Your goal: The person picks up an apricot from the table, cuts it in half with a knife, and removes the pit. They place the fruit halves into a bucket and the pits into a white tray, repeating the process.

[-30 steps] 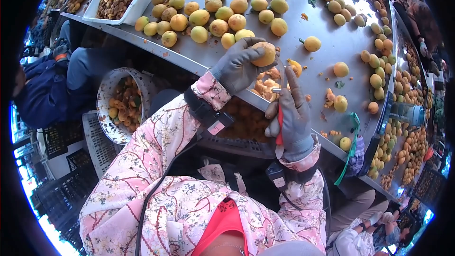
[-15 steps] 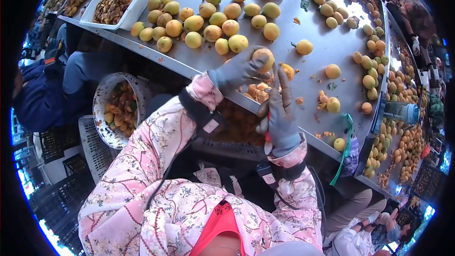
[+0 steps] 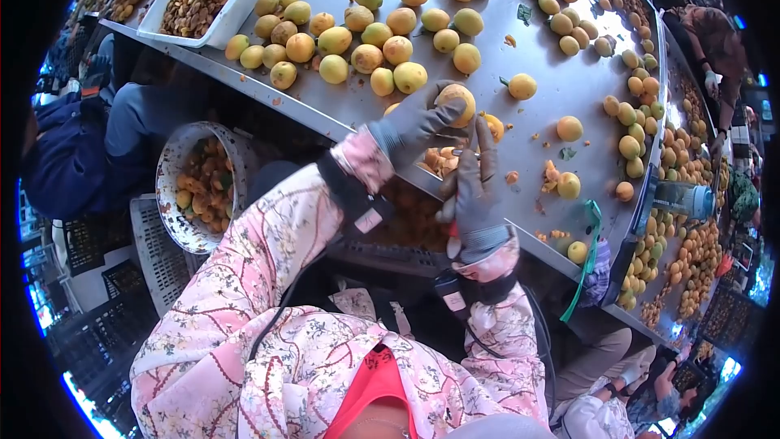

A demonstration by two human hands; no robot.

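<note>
My left hand point(image 3: 413, 123), in a grey glove, is closed around a yellow-orange apricot point(image 3: 457, 106) above the table edge. Just to its right, my gloved right hand point(image 3: 475, 195) points up toward the fruit, fingers folded around a small red-handled knife point(image 3: 452, 231). Most of the knife is hidden by the glove. Behind the fingers lies a cut apricot point(image 3: 492, 127) with orange flesh showing. Pale orange cut pieces point(image 3: 441, 161) sit between my hands at the table's edge.
Whole apricots point(image 3: 366, 58) spread over the metal table point(image 3: 496, 57). A white tray point(image 3: 213, 36) of brown pits stands far left, and a white bucket point(image 3: 168, 187) of cut fruit below it. A bottle point(image 3: 695, 199) and green strap point(image 3: 589, 252) are at right. Other people sit nearby.
The apricot in my left hand has shifted slightly right and turned a little. My right hand has moved slightly left; the knife handle is now more covered. The view has shifted a little.
</note>
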